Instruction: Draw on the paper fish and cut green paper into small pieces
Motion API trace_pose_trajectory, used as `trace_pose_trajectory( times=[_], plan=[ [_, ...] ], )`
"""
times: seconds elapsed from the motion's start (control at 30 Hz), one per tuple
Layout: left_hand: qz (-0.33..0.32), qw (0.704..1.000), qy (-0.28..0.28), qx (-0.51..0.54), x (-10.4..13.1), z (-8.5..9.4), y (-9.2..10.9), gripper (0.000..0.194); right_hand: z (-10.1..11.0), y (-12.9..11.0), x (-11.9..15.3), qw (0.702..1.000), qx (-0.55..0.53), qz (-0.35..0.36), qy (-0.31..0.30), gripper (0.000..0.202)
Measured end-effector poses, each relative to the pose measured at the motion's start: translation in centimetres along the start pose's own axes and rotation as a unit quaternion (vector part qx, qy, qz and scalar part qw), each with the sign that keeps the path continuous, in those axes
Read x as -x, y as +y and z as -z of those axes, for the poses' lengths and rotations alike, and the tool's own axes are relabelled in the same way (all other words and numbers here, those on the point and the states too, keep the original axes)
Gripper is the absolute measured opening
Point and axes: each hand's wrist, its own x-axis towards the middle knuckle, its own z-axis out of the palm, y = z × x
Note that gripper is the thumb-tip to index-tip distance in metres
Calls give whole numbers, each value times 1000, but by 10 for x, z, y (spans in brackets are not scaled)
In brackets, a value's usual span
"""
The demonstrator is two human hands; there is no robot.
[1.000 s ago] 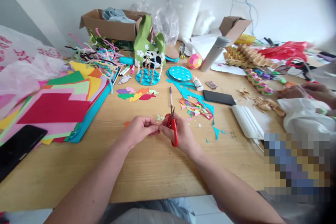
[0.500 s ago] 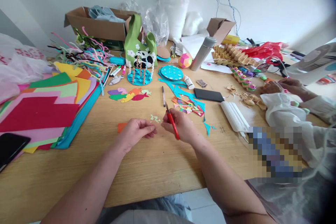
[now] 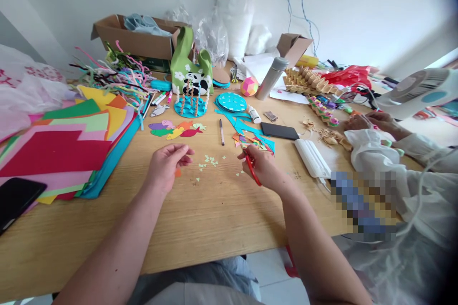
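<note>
Red-handled scissors [image 3: 253, 171] are held in my right hand [image 3: 263, 167], near the coloured felt scraps [image 3: 250, 140]. My left hand [image 3: 166, 164] hovers over the table with its fingers closed together; whatever they may pinch is too small to make out. Tiny pale green pieces [image 3: 211, 159] lie scattered between my hands, a few close to my right fingers. An orange piece [image 3: 178, 172] shows partly beside my left hand. Beyond it lie several coloured fish cutouts [image 3: 175, 129], and a pen [image 3: 222, 132] points away from me.
Stacked felt sheets [image 3: 53, 147] and a black phone [image 3: 19, 202] are at the left. A green bag [image 3: 191, 71] stands behind blue discs [image 3: 232, 101]. To the right are a black case [image 3: 279, 130], a white power strip [image 3: 312, 158] and another person's hands [image 3: 379, 121].
My hands have moved apart, the left one to the left and the right one to the right with the scissors. The pale green pieces are now more spread out and more visible.
</note>
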Motion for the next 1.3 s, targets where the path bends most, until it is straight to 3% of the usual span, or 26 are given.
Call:
trace_pose_trajectory(
  times=[0.17, 0.27, 0.4, 0.5, 0.63, 0.73, 0.9, 1.07, 1.2, 1.3],
  plan=[
    [-52, 991, 84, 95, -6, 7, 11, 24, -21, -14, 31, 977, 110, 174, -64, 29],
    [-77, 983, 113, 121, -8, 11, 17, 19, -25, -6, 46, 971, 146, 171, -83, 34],
    [-98, 975, 142, 142, -9, 15, 24, 16, -20, 13, 52, 969, 207, 127, -41, 32],
    [-108, 973, 152, 138, -6, 16, 30, 15, -20, 13, 50, 970, 191, 147, -25, 39],
    [-127, 982, 102, 95, 9, 21, 35, 15, -28, -5, 49, 970, 136, 193, -57, 48],
    [-140, 989, 48, -29, 27, 31, 34, 15, -35, -18, 48, 970, 116, 202, -70, 45],
    [-150, 948, -17, -280, 45, 49, 27, 16, -39, -22, 37, 969, 113, 206, -69, 35],
    [-186, 897, -75, -394, 36, 42, 27, 14, -39, -20, 17, 975, 157, 155, -38, 26],
    [-192, 885, -108, -410, 22, 32, 27, 15, -41, -29, 5, 971, 201, 123, -39, 16],
    [-204, 882, -104, -411, 12, 33, 19, 13, -43, -34, 1, 972, 163, 158, -61, 20]
  ],
)
